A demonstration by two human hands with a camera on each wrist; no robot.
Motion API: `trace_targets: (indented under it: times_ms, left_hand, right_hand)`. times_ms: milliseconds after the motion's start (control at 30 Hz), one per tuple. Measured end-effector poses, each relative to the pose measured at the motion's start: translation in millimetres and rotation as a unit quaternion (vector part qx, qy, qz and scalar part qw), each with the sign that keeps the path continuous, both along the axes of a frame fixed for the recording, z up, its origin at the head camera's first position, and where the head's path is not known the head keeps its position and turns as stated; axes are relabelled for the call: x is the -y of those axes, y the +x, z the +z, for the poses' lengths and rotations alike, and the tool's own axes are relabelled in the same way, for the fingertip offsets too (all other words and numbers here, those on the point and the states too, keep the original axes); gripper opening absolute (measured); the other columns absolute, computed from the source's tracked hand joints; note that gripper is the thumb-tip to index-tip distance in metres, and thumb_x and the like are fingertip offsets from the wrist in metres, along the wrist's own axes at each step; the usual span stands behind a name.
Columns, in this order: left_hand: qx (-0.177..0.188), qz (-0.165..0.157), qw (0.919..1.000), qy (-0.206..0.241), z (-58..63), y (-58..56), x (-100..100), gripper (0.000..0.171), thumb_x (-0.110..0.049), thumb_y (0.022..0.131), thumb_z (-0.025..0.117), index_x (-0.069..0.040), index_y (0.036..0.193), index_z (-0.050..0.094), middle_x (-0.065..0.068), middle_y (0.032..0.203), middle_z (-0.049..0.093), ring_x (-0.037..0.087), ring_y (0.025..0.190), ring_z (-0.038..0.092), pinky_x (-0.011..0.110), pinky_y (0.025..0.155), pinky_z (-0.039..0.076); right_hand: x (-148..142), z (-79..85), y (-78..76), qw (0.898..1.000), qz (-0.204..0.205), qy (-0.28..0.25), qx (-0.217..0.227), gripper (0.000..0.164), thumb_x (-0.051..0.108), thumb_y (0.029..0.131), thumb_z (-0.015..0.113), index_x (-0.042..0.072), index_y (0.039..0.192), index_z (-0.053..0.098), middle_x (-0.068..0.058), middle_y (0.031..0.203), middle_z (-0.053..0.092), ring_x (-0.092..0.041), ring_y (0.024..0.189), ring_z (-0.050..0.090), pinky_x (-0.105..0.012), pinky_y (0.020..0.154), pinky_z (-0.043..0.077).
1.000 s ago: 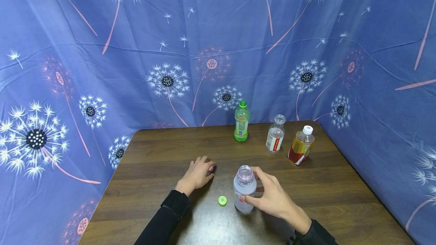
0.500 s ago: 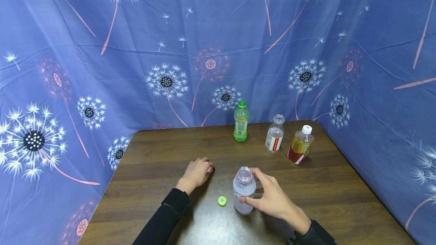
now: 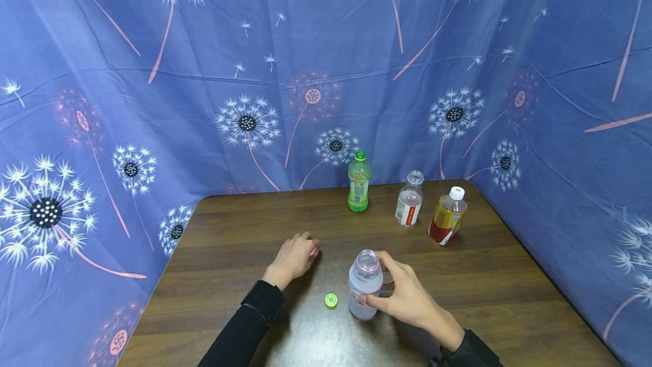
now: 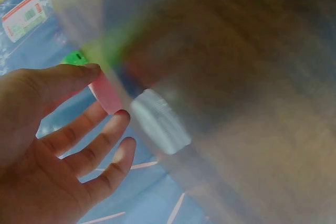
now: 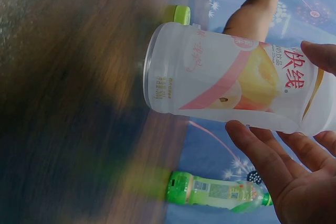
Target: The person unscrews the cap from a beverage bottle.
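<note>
My left hand [image 3: 291, 260] rests low over the table's middle. Between its thumb and index finger it pinches a pink bottle cap [image 4: 107, 94]; the other fingers spread loosely. Just past those fingertips in the left wrist view lies a white ridged piece [image 4: 160, 121], looking like another cap. My right hand [image 3: 404, 293] grips a translucent white drink bottle [image 3: 364, 285] around its side, thumb in front and fingers behind. This bottle stands upright, its neck uncapped with a pink ring, its label [image 5: 252, 74] printed with fruit. A light green cap [image 3: 331, 301] lies left of it.
Along the back of the wooden table [image 3: 244, 220] stand a green bottle [image 3: 359, 183], an uncapped clear bottle [image 3: 410, 200] with a red-and-white label, and a white-capped bottle [image 3: 448, 217] with a yellow-and-red label. A blue dandelion-print cloth [image 3: 285, 27] hangs behind.
The left thumb, stretched outward a second ago, has drawn in against the pink cap. My right hand and the bottle have stayed in place.
</note>
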State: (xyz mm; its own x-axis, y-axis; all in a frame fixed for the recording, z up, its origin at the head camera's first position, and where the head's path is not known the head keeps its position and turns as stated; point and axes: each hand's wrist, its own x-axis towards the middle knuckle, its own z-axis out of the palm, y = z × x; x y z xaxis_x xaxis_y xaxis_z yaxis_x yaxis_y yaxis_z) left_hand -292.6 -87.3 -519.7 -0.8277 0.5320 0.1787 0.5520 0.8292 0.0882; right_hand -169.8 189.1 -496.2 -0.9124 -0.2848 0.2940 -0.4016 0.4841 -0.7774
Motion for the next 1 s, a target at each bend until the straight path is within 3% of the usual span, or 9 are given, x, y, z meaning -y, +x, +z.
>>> trace_targets:
  times_ms: [133, 333, 667, 1000]
  left_hand:
    - [0.007, -0.005, 0.9999, 0.008, 9.9, 2.3, -2, 0.017, -0.015, 0.084, 0.079, -0.016, 0.099, 0.073, 0.004, 0.099, 0.063, 0.023, 0.087, 0.061, 0.036, 0.069, 0.055]
    - [0.004, -0.017, 0.9997, 0.019, 24.6, 6.3, -4, 0.028, -0.026, 0.085, 0.078, -0.017, 0.110, 0.073, 0.003, 0.106, 0.063, 0.021, 0.094, 0.061, 0.036, 0.076, 0.056]
    - [-0.018, -0.133, 0.9882, 0.074, 52.1, 13.3, -10, 0.019, -0.018, 0.086, 0.070, -0.021, 0.104, 0.071, -0.005, 0.098, 0.056, 0.013, 0.091, 0.052, 0.026, 0.078, 0.048]
    - [-0.051, -0.175, 0.9750, 0.127, 84.5, 28.3, -23, 0.032, -0.022, 0.089, 0.069, -0.025, 0.121, 0.072, -0.007, 0.110, 0.056, 0.007, 0.106, 0.052, 0.024, 0.088, 0.050]
  right_hand:
    - [-1, -2.4, -0.3, 1.000, 0.006, -0.007, -0.005, 0.077, 0.035, 0.073, 0.092, 0.040, 0.137, 0.048, 0.012, 0.121, 0.066, -0.016, 0.106, 0.070, -0.023, 0.073, 0.060]
    - [-3, -5.7, -1.7, 1.000, 0.001, -0.001, -0.012, 0.077, 0.040, 0.073, 0.091, 0.040, 0.137, 0.049, 0.014, 0.121, 0.066, -0.013, 0.105, 0.070, -0.023, 0.074, 0.060]
    - [-5, -9.6, -5.7, 0.999, 0.007, 0.001, -0.040, 0.076, 0.037, 0.074, 0.091, 0.035, 0.138, 0.050, 0.007, 0.121, 0.069, -0.013, 0.103, 0.070, -0.023, 0.072, 0.060]
    - [-4, -9.6, -4.8, 0.999, -0.004, 0.014, -0.050, 0.075, 0.040, 0.074, 0.090, 0.036, 0.138, 0.050, 0.009, 0.120, 0.070, -0.015, 0.104, 0.070, -0.026, 0.075, 0.059]
